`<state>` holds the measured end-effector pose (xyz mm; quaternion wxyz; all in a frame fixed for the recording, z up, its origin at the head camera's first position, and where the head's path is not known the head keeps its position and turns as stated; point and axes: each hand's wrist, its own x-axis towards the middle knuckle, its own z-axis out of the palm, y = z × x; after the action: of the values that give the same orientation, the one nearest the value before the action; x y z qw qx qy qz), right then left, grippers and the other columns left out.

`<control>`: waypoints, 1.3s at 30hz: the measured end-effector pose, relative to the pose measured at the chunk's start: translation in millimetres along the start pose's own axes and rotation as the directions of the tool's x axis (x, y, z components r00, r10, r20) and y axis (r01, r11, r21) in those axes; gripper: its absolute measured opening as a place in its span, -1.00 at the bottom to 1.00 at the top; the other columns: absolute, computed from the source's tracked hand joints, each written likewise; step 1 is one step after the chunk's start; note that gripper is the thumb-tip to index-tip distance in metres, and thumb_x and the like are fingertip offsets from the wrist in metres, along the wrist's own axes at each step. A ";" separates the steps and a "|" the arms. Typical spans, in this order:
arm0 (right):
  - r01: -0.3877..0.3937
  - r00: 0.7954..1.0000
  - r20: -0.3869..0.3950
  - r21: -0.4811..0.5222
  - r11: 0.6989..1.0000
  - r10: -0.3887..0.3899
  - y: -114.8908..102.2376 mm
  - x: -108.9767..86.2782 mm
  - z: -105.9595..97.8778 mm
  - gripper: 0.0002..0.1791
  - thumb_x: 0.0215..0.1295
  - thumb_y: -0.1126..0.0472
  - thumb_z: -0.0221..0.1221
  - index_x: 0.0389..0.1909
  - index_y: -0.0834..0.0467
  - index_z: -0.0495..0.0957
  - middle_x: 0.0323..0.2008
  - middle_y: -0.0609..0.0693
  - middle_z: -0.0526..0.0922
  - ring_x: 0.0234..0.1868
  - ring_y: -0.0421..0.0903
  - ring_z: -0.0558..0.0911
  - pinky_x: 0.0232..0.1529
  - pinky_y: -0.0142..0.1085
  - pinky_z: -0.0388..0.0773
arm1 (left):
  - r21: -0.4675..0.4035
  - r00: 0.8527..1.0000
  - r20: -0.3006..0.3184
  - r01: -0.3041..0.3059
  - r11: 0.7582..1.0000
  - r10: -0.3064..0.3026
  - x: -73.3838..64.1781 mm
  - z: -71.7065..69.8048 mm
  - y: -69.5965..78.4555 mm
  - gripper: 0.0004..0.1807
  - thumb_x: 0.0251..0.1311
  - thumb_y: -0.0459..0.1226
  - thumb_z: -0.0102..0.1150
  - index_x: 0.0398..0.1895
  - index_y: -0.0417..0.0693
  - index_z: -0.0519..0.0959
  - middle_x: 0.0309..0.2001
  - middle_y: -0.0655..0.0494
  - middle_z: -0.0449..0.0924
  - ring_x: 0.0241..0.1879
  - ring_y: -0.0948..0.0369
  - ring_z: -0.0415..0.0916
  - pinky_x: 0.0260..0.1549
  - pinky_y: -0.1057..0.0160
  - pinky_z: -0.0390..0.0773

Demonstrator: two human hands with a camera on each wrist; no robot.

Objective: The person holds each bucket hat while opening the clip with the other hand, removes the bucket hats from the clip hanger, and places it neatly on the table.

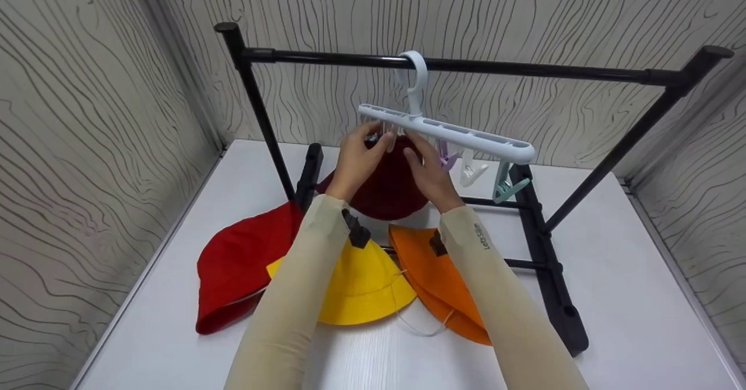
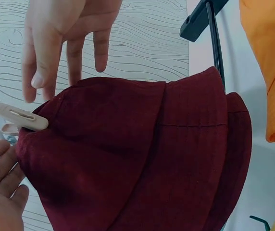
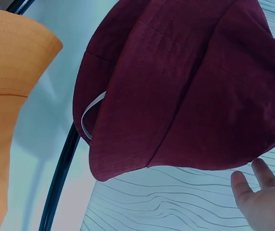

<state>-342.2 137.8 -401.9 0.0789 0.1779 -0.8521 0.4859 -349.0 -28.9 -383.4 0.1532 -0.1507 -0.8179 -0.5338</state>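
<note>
A dark red bucket hat [image 1: 387, 183] hangs from a pale clip [image 2: 27, 118] under the white hanger [image 1: 449, 130]; the clip bites the top of its crown. My left hand [image 1: 358, 160] is at the crown's left side, its thumb at the clip's end and its other fingers spread by the fabric. On the other side, my right hand [image 1: 431, 174] has its fingers extended close to the crown, with nothing in them. In the right wrist view, a thin white strap [image 3: 90, 115] shows inside the brim.
A black rack [image 1: 338, 59] carries the hanger's hook. Purple [image 1: 447, 155], white [image 1: 471, 171] and green [image 1: 508, 186] clips dangle at the hanger's right. Red [image 1: 242, 259], yellow [image 1: 364, 288] and orange [image 1: 434, 279] hats lie on the white table [image 1: 145, 349]. Patterned walls [image 1: 70, 116] surround it.
</note>
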 end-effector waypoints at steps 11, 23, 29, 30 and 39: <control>0.026 1.000 -0.017 -0.037 0.999 -0.026 0.3 2.0 3.6 -0.52 0.52 0.20 -0.11 0.42 0.11 0.23 0.39 0.08 0.29 0.43 0.00 0.23 0.47 -0.10 0.08 | -0.085 1.000 0.002 0.013 0.996 -0.012 2.2 8.2 3.3 -0.65 0.32 -0.10 0.13 0.06 -0.08 0.56 -0.11 0.05 0.64 -0.19 0.25 0.58 -0.18 0.30 0.59; 0.031 0.999 -0.022 0.086 0.996 -0.029 -3.5 1.4 8.9 -0.62 0.45 0.23 0.01 0.23 0.20 0.45 0.18 0.14 0.50 0.22 0.02 0.45 0.33 -0.11 0.35 | -0.053 1.000 -0.004 -0.007 0.999 0.007 3.7 10.5 2.4 -0.74 0.37 -0.12 0.05 -0.10 -0.12 0.55 -0.28 0.05 0.54 -0.35 0.24 0.45 -0.35 0.34 0.48; -0.054 0.998 -0.032 0.130 0.990 0.059 -3.5 -1.6 8.5 -0.69 0.45 0.21 0.03 0.09 0.22 0.56 0.06 0.15 0.59 0.12 0.04 0.51 0.26 -0.09 0.40 | -0.021 1.000 -0.017 -0.026 0.999 0.025 0.2 14.1 1.9 -0.72 0.36 -0.14 0.07 -0.06 -0.15 0.55 -0.21 0.02 0.54 -0.33 0.23 0.47 -0.37 0.35 0.49; -0.067 0.996 -0.043 0.141 0.988 0.074 -3.3 -2.8 8.9 -0.70 0.44 0.21 0.04 0.07 0.23 0.57 0.05 0.16 0.60 0.11 0.04 0.52 0.25 -0.08 0.41 | -0.032 1.000 -0.017 -0.025 0.999 0.025 -0.2 15.4 1.5 -0.74 0.36 -0.15 0.07 -0.09 -0.14 0.55 -0.23 0.02 0.54 -0.35 0.23 0.46 -0.38 0.35 0.48; -0.117 0.987 -0.105 0.053 0.992 0.122 13.5 -2.3 14.6 -0.67 0.43 0.09 0.06 0.07 0.12 0.60 0.05 0.05 0.66 0.10 -0.03 0.58 0.23 -0.11 0.45 | -0.061 0.999 -0.008 0.043 0.997 -0.044 0.4 20.1 1.2 -0.81 0.36 -0.20 0.07 -0.17 -0.15 0.55 -0.26 0.05 0.49 -0.37 0.25 0.44 -0.40 0.37 0.49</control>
<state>-344.7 132.0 -420.9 0.0914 0.1017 -0.8442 0.5183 -350.6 -9.9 -389.9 0.1408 -0.1350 -0.8035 -0.5624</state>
